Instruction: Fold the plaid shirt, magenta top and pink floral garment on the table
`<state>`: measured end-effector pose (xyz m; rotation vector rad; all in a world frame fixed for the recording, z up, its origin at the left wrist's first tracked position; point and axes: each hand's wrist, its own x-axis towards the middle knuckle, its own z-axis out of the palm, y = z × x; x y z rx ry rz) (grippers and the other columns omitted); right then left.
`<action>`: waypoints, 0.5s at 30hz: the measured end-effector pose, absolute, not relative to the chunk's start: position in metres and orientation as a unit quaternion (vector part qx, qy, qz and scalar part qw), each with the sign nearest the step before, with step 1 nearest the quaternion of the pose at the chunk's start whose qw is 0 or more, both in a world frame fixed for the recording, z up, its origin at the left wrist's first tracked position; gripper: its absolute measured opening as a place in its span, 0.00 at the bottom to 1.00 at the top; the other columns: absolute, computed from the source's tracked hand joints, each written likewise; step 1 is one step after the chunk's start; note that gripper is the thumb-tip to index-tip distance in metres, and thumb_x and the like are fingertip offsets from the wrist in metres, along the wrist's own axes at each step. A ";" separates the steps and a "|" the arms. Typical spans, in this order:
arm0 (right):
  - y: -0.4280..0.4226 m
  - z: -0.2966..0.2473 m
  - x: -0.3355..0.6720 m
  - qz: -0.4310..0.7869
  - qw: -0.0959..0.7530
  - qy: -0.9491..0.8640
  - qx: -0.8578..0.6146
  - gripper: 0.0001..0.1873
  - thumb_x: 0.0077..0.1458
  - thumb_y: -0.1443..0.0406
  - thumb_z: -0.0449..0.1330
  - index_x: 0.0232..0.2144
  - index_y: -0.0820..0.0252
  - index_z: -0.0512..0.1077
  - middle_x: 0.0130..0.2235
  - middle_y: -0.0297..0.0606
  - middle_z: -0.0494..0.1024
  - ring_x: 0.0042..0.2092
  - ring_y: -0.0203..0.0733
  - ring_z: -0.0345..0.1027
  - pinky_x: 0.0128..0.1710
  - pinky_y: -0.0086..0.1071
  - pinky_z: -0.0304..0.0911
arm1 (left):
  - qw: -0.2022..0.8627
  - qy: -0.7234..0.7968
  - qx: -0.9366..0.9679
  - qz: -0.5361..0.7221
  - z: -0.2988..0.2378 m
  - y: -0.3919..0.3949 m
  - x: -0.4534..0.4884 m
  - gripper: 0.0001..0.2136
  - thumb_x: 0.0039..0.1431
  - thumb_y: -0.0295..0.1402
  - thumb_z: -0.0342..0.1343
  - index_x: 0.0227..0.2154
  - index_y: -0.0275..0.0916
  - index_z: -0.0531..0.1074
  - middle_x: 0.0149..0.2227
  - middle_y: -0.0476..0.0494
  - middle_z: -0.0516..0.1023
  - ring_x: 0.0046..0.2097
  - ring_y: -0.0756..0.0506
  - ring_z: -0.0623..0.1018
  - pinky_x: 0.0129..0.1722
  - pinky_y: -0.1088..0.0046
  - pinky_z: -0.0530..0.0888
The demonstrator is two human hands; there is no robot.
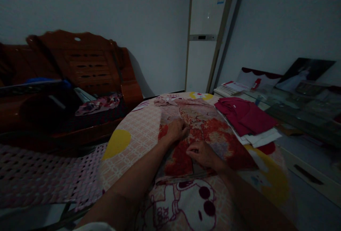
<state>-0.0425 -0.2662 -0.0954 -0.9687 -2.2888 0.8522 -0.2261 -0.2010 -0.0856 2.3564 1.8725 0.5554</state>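
Note:
A red and greyish floral-patterned shirt lies spread on a round table in front of me, its collar end away from me and a front opening running down its middle. My left hand rests on the shirt beside that opening, fingers curled in on the cloth. Closer to me, my right hand is closed in a pinch at the edge of the opening. The dim light hides exactly how much fabric is between the fingertips. To the right lies a folded magenta garment on white cloth or paper.
A patterned cloth with yellow patches and a cartoon dog covers the table. At left stand a carved wooden sofa holding crumpled cloth and a woven pink seat. A glass-topped cabinet is right; a tall white appliance stands behind.

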 end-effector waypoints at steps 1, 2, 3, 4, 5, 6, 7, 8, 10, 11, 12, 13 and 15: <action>-0.267 -0.094 -0.043 0.313 0.254 -0.842 -0.358 0.08 0.54 0.69 0.60 0.27 0.61 0.80 0.29 0.36 0.81 0.31 0.36 0.71 0.32 0.27 0.60 | 0.026 0.589 0.784 0.193 -0.089 -0.201 -0.226 0.16 0.63 0.40 0.51 0.46 0.36 0.76 0.51 0.34 0.77 0.53 0.39 0.76 0.51 0.65 0.71; -0.267 -0.093 -0.043 0.314 0.253 -0.843 -0.357 0.08 0.54 0.69 0.60 0.27 0.61 0.79 0.29 0.36 0.81 0.30 0.36 0.71 0.32 0.27 0.60 | 0.014 0.570 0.797 0.198 -0.094 -0.201 -0.227 0.19 0.64 0.42 0.50 0.51 0.35 0.73 0.56 0.33 0.74 0.57 0.38 0.73 0.56 0.63 0.69; -0.267 -0.092 -0.043 0.314 0.253 -0.844 -0.354 0.08 0.54 0.69 0.60 0.27 0.61 0.79 0.28 0.35 0.80 0.30 0.35 0.70 0.32 0.26 0.59 | 0.006 0.556 0.809 0.191 -0.098 -0.200 -0.227 0.22 0.65 0.43 0.49 0.55 0.35 0.69 0.60 0.32 0.70 0.62 0.37 0.69 0.60 0.60 0.66; -0.268 -0.092 -0.043 0.312 0.254 -0.846 -0.350 0.09 0.55 0.69 0.59 0.27 0.61 0.79 0.28 0.35 0.80 0.29 0.34 0.70 0.32 0.26 0.58 | 0.002 0.548 0.819 0.172 -0.102 -0.200 -0.227 0.24 0.67 0.44 0.47 0.59 0.35 0.66 0.64 0.31 0.65 0.65 0.37 0.64 0.62 0.56 0.62; -0.267 -0.091 -0.043 0.307 0.256 -0.849 -0.347 0.09 0.55 0.69 0.59 0.27 0.61 0.79 0.29 0.35 0.80 0.29 0.34 0.70 0.32 0.26 0.58 | 0.002 0.544 0.826 0.146 -0.105 -0.199 -0.226 0.26 0.68 0.44 0.45 0.62 0.35 0.62 0.66 0.31 0.62 0.67 0.36 0.60 0.64 0.52 0.59; -0.266 -0.091 -0.042 0.295 0.258 -0.851 -0.350 0.09 0.56 0.69 0.59 0.27 0.61 0.79 0.29 0.35 0.80 0.29 0.34 0.69 0.32 0.26 0.58 | 0.003 0.542 0.832 0.118 -0.108 -0.199 -0.226 0.26 0.68 0.44 0.44 0.64 0.36 0.59 0.68 0.32 0.59 0.69 0.36 0.57 0.65 0.49 0.57; -0.265 -0.091 -0.040 0.279 0.262 -0.851 -0.361 0.10 0.56 0.69 0.58 0.27 0.61 0.79 0.29 0.35 0.81 0.29 0.34 0.69 0.32 0.26 0.57 | 0.004 0.541 0.836 0.094 -0.110 -0.198 -0.226 0.27 0.69 0.44 0.42 0.66 0.36 0.56 0.69 0.33 0.56 0.70 0.36 0.55 0.65 0.47 0.55; -0.263 -0.091 -0.038 0.258 0.265 -0.848 -0.380 0.10 0.57 0.68 0.58 0.27 0.61 0.79 0.29 0.34 0.80 0.29 0.34 0.69 0.32 0.26 0.57 | 0.004 0.543 0.837 0.076 -0.111 -0.198 -0.225 0.28 0.69 0.44 0.41 0.67 0.38 0.54 0.70 0.34 0.54 0.70 0.36 0.53 0.65 0.45 0.54; -0.256 -0.088 -0.028 0.214 0.271 -0.829 -0.440 0.12 0.58 0.65 0.58 0.26 0.60 0.79 0.28 0.35 0.80 0.29 0.35 0.69 0.31 0.27 0.56 | 0.002 0.545 0.836 0.059 -0.111 -0.198 -0.225 0.28 0.70 0.45 0.40 0.69 0.40 0.50 0.71 0.36 0.50 0.71 0.36 0.52 0.65 0.44 0.53; -0.251 -0.086 -0.021 0.189 0.274 -0.813 -0.478 0.13 0.59 0.64 0.57 0.26 0.60 0.79 0.27 0.36 0.80 0.29 0.35 0.69 0.31 0.27 0.56 | 0.002 0.547 0.836 0.054 -0.111 -0.197 -0.225 0.29 0.70 0.45 0.39 0.69 0.41 0.48 0.71 0.37 0.49 0.71 0.36 0.51 0.65 0.44 0.53; -0.246 -0.083 -0.012 0.163 0.276 -0.794 -0.517 0.14 0.59 0.64 0.57 0.27 0.60 0.79 0.28 0.37 0.81 0.30 0.36 0.70 0.32 0.27 0.56 | 0.002 0.547 0.835 0.050 -0.111 -0.197 -0.225 0.29 0.70 0.45 0.39 0.70 0.42 0.47 0.71 0.38 0.49 0.71 0.36 0.51 0.65 0.44 0.53; -0.240 -0.080 -0.002 0.134 0.275 -0.772 -0.557 0.14 0.60 0.63 0.56 0.28 0.61 0.79 0.29 0.39 0.81 0.31 0.37 0.71 0.32 0.28 0.57 | 0.002 0.547 0.836 0.048 -0.111 -0.197 -0.225 0.29 0.69 0.46 0.39 0.70 0.43 0.46 0.71 0.38 0.48 0.71 0.36 0.51 0.65 0.44 0.52; -0.232 -0.073 0.022 0.072 0.259 -0.720 -0.640 0.15 0.60 0.64 0.55 0.30 0.63 0.80 0.34 0.44 0.82 0.35 0.40 0.72 0.34 0.29 0.58 | -0.001 0.546 0.837 0.049 -0.113 -0.195 -0.226 0.30 0.69 0.46 0.39 0.70 0.43 0.45 0.71 0.38 0.49 0.71 0.36 0.51 0.65 0.44 0.52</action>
